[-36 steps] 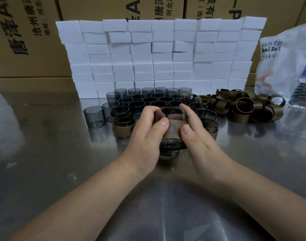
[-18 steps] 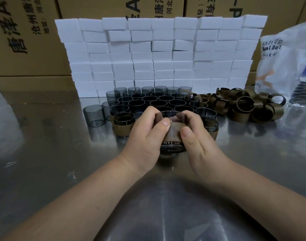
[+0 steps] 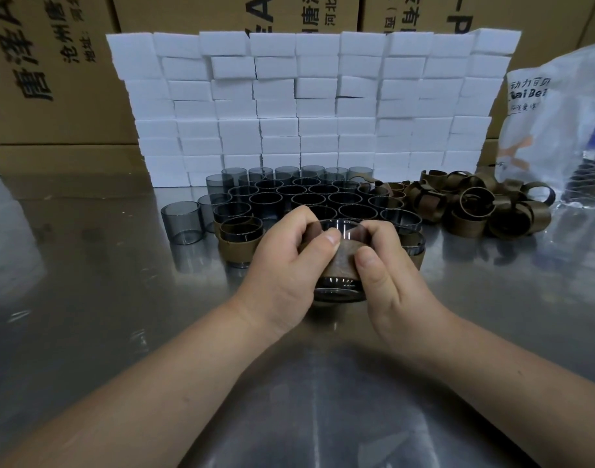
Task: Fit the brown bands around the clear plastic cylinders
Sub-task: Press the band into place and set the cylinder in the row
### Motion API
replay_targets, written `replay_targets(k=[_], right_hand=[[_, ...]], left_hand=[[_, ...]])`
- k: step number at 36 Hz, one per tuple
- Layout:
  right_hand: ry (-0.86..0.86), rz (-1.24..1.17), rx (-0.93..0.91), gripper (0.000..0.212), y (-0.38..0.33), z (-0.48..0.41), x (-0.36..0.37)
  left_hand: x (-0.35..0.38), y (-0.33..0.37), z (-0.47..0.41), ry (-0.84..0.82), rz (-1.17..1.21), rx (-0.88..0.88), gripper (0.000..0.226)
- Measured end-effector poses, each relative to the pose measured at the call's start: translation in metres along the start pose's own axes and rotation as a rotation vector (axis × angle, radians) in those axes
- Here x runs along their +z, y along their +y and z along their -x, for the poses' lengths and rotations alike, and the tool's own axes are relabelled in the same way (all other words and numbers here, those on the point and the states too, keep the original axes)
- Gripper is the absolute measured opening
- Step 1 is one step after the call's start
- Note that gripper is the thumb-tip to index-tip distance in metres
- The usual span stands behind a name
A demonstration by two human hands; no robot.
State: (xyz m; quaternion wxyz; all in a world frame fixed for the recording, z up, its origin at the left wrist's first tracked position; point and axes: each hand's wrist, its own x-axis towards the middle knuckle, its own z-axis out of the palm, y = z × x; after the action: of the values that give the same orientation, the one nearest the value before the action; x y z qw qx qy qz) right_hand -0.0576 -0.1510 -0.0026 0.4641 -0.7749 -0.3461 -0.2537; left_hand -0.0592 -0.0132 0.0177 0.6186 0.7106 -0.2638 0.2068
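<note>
Grip: my left grip (image 3: pixel 282 265) and right grip (image 3: pixel 384 275) both clasp the cylinder (image 3: pixel 338 293), thumbs pressing its brown band (image 3: pixel 341 261) | Place: cylinder between my palms, low at the tabletop (image 3: pixel 87 298); loose bands (image 3: pixel 475 211) at 2 o'clock | Change: fingers curled tighter over the rim than a second ago

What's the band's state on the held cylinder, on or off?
On: the band wraps the cylinder, with clear wall showing above and below it. Far side hidden.

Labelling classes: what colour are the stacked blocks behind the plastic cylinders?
White, plain; the stacked rectangular blocks show best in the head view.
</note>
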Motion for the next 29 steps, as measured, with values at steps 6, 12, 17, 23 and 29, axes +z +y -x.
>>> replay_targets(k=[6, 12, 17, 23, 29], right_hand=[[0.002, -0.002, -0.018, 0.022, 0.001, 0.0, 0.0], [0.003, 0.003, -0.028, 0.021, 0.001, 0.001, 0.0], [0.017, 0.002, -0.016, 0.023, 0.004, 0.0, 0.002], [0.062, -0.126, 0.087, 0.019, 0.006, -0.001, 0.012], [0.096, -0.468, 0.299, 0.047, -0.002, -0.006, 0.01]], left_hand=[[0.0, 0.001, 0.001, -0.006, 0.03, -0.006, 0.034], [0.001, 0.002, 0.001, 0.01, 0.032, 0.003, 0.038], [0.0, 0.001, 0.0, 0.021, 0.022, 0.017, 0.035], [0.002, 0.002, 0.0, 0.046, 0.097, 0.012, 0.028], [0.002, 0.001, -0.002, 0.055, 0.246, -0.093, 0.045]])
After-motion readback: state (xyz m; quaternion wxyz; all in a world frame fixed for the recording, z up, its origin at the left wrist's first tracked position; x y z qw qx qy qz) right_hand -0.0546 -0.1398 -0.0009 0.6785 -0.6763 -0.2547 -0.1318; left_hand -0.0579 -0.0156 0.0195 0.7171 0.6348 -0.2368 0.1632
